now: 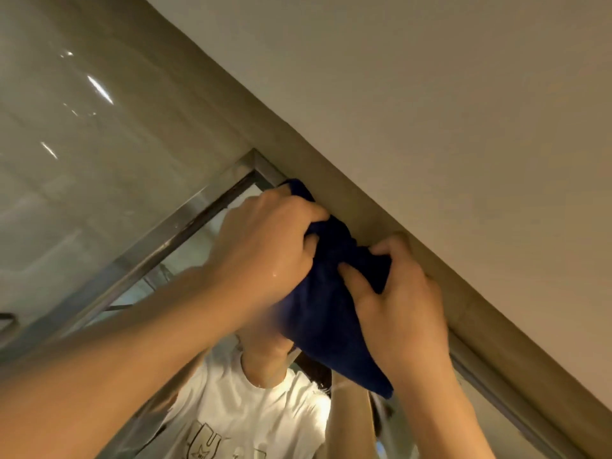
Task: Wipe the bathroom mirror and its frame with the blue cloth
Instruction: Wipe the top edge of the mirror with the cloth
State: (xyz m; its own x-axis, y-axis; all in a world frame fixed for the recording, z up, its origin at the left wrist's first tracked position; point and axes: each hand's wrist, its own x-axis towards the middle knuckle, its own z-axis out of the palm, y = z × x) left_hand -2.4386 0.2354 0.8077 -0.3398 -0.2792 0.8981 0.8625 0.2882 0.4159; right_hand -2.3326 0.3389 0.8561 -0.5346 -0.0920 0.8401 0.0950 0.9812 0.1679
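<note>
The view tilts steeply upward at the mirror's top left corner. A dark blue cloth (326,313) is bunched against the mirror's top edge, just under the ceiling ledge. My left hand (265,246) grips the cloth's upper left part, and my right hand (400,299) pinches its right part. The metal frame (185,213) runs down the mirror's left side and meets the top rail at the corner (255,160). The mirror glass (198,240) reflects a person in a white T-shirt; the cloth and arms hide much of it.
A glossy tiled wall (99,127) lies left of the frame. A beige ceiling (430,94) and its ledge (331,173) run diagonally right above the mirror's top edge, leaving little room over the cloth.
</note>
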